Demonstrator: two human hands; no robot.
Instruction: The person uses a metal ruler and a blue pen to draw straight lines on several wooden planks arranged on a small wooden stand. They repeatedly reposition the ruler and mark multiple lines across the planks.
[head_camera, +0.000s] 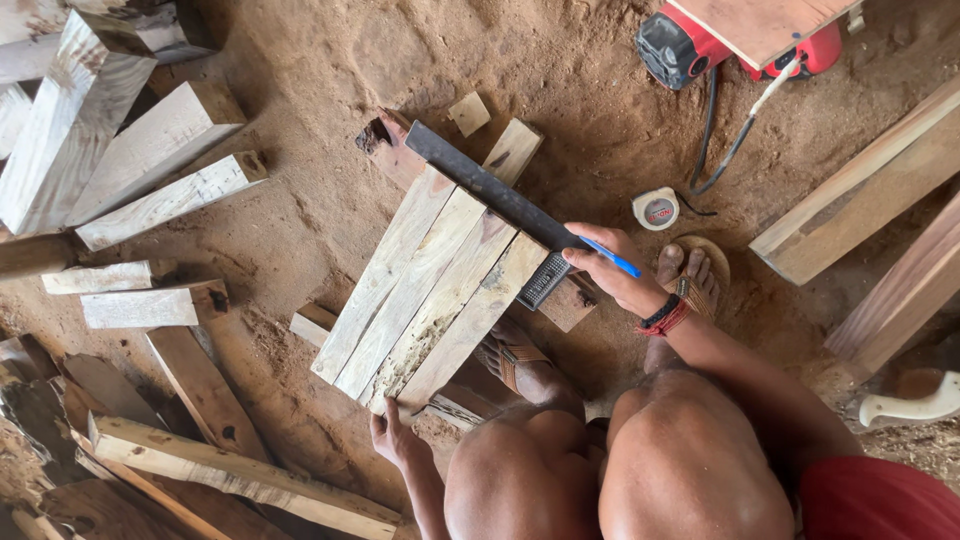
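Note:
Several pale wooden slats (420, 290) lie side by side on the sawdust floor, slanting from lower left to upper right. A dark metal try square (490, 190) rests across their far ends. My right hand (612, 270) holds a blue pen (612, 258) at the square's near end, beside its ribbed handle (545, 280). My left hand (392, 432) grips the near ends of the slats. My knees and sandalled feet are below and to the right of the slats.
A tape measure (656, 209) lies right of the square. A red power tool (690, 45) with a cord sits at the top under a board. Offcut planks (150, 150) are piled at left, long boards (870, 190) at right, small blocks (468, 113) near the slats.

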